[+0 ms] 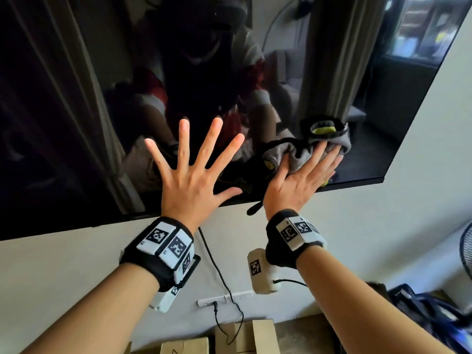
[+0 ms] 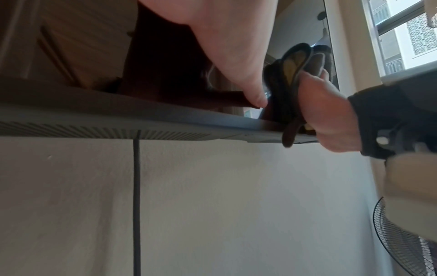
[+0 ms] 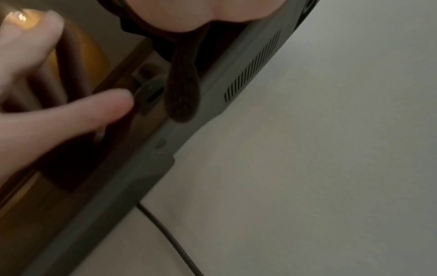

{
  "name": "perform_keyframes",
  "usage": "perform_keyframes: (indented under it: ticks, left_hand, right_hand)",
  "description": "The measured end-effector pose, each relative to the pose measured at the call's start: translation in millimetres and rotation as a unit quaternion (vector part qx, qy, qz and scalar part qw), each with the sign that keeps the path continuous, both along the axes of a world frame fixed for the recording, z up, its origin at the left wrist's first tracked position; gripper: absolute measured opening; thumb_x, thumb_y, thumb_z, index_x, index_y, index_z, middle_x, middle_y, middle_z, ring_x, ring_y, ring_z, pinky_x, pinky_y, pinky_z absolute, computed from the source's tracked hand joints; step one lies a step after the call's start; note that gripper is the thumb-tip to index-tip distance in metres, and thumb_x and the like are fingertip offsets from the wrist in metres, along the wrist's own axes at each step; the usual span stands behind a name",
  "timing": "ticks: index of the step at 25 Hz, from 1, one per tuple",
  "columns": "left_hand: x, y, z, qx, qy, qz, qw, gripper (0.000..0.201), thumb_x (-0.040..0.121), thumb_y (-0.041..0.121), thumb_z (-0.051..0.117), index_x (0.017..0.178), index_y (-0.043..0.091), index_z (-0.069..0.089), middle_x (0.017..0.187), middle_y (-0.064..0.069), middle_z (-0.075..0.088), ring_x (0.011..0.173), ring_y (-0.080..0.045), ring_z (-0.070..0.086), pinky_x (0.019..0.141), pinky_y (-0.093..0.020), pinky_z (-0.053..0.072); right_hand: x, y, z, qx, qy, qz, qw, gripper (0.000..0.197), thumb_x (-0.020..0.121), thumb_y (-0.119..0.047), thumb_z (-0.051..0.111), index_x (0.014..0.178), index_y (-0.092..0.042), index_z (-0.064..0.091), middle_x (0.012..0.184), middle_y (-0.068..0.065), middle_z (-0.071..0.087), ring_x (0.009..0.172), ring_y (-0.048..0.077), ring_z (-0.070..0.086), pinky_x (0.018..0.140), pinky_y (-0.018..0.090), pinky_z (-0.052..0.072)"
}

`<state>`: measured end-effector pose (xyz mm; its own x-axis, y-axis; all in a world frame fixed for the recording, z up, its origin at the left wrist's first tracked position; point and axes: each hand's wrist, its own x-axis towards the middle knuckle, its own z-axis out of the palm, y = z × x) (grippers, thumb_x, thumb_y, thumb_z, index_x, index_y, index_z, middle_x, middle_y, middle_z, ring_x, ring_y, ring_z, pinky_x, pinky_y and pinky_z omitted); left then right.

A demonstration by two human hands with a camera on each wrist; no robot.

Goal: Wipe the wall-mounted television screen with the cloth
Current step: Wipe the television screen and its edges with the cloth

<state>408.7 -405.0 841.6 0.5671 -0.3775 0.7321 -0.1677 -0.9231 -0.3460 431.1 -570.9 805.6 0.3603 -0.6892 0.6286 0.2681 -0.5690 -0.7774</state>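
Observation:
The wall-mounted television screen (image 1: 102, 111) is dark and mirrors the room. My left hand (image 1: 196, 162) lies flat on its lower middle with the fingers spread wide and holds nothing. To its right, my right hand (image 1: 306, 169) presses a crumpled grey cloth (image 1: 296, 152) with black trim and yellow patches against the glass near the lower right corner, fingers straight. A dark loop of the cloth (image 3: 183, 93) hangs past the television's bottom edge (image 3: 236, 84). The left wrist view shows the cloth (image 2: 293, 74) squeezed between the right hand (image 2: 331, 115) and the screen.
A black cable (image 1: 212, 259) drops from the television to a wall socket strip (image 1: 224, 300). Cardboard boxes (image 1: 245, 335) stand on the floor below. A fan (image 1: 466, 246) and a blue bag (image 1: 421, 307) sit at the right.

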Motion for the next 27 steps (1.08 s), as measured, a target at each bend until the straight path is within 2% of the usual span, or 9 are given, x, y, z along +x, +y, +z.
perform_keyframes:
  ticks: [2,5,9,13,17,18,21,25,27]
  left_hand:
    - [-2,0,0,-0.004,0.004,-0.007,1.000,0.100,0.077,0.077,0.054,0.156,0.042,0.003,0.165,0.000,-0.004,0.148,-0.044,-0.002,0.101,-0.082,-0.001]
    - [-4,0,1,-0.003,0.003,-0.005,1.000,0.102,0.077,0.075,0.056,0.156,0.042,0.002,0.164,0.000,-0.005,0.149,-0.044,0.000,0.102,-0.081,0.000]
    - [-3,-1,1,-0.005,0.005,-0.016,1.000,0.101,0.077,0.074,0.056,0.156,0.042,0.001,0.164,0.000,-0.006,0.148,-0.043,-0.001,0.102,-0.081,-0.002]
    - [-5,19,1,-0.011,-0.011,-0.028,0.999,0.099,0.079,0.074,0.058,0.157,0.038,0.008,0.165,-0.002,0.000,0.149,-0.043,0.003,0.110,-0.073,0.002]
    - [-11,90,1,-0.044,-0.034,0.027,0.998,0.098,0.080,0.078,0.052,0.157,0.036,0.009,0.165,-0.001,0.000,0.148,-0.047,0.004,0.103,-0.081,0.004]
    - [-12,112,2,-0.054,-0.033,0.039,0.997,0.097,0.080,0.080,0.050,0.157,0.036,0.009,0.165,-0.001,0.000,0.148,-0.047,0.003,0.102,-0.083,0.004]
    - [-11,167,4,-0.062,-0.021,0.049,0.997,0.099,0.079,0.084,0.046,0.157,0.035,0.009,0.166,0.000,-0.003,0.148,-0.045,0.002,0.100,-0.083,0.001]
    - [-8,193,2,-0.036,-0.014,0.024,0.999,0.101,0.077,0.083,0.052,0.157,0.038,0.010,0.166,0.001,0.000,0.150,-0.041,0.003,0.098,-0.086,0.003]
    - [-5,194,1,-0.039,-0.019,0.010,0.999,0.101,0.077,0.083,0.051,0.157,0.039,0.008,0.165,0.002,0.001,0.150,-0.038,0.001,0.098,-0.085,0.002]
  right_hand:
    - [3,-7,3,-0.002,-0.010,0.001,1.000,0.067,0.094,-0.043,0.033,0.150,-0.012,0.014,0.159,0.016,0.009,0.147,0.032,0.001,0.119,0.049,0.000]
    - [10,-14,11,0.072,-0.009,-0.043,0.996,0.067,0.093,-0.041,0.034,0.150,-0.009,0.018,0.159,0.015,0.010,0.147,0.032,0.003,0.119,0.048,0.003]
    - [-4,16,-11,0.005,0.004,0.010,1.000,0.068,0.093,-0.040,0.035,0.150,-0.009,0.016,0.158,0.018,0.008,0.146,0.033,0.001,0.119,0.047,0.000]
    - [9,7,15,0.094,-0.004,-0.035,0.995,0.068,0.091,-0.040,0.033,0.150,-0.009,0.019,0.158,0.016,0.011,0.146,0.034,0.004,0.117,0.046,0.001]
    - [-7,69,-11,-0.096,0.010,0.027,0.995,0.068,0.090,-0.035,0.044,0.150,-0.012,0.018,0.156,0.022,0.012,0.145,0.038,0.002,0.118,0.050,-0.001]
    - [-4,66,-6,-0.093,0.003,0.029,0.995,0.068,0.090,-0.035,0.043,0.150,-0.012,0.019,0.157,0.021,0.012,0.145,0.037,0.003,0.118,0.050,-0.001]
    - [6,81,13,0.050,0.002,-0.015,0.999,0.068,0.091,-0.037,0.037,0.150,-0.010,0.019,0.158,0.018,0.011,0.146,0.035,0.003,0.119,0.051,0.000]
    - [-9,154,-30,-0.115,0.027,0.024,0.993,0.068,0.088,-0.034,0.044,0.148,-0.014,0.018,0.154,0.025,0.014,0.144,0.040,0.003,0.119,0.048,-0.002]
    - [-2,147,-21,-0.094,0.015,0.008,0.995,0.067,0.089,-0.036,0.042,0.148,-0.015,0.020,0.155,0.023,0.015,0.144,0.039,0.005,0.118,0.047,-0.001]
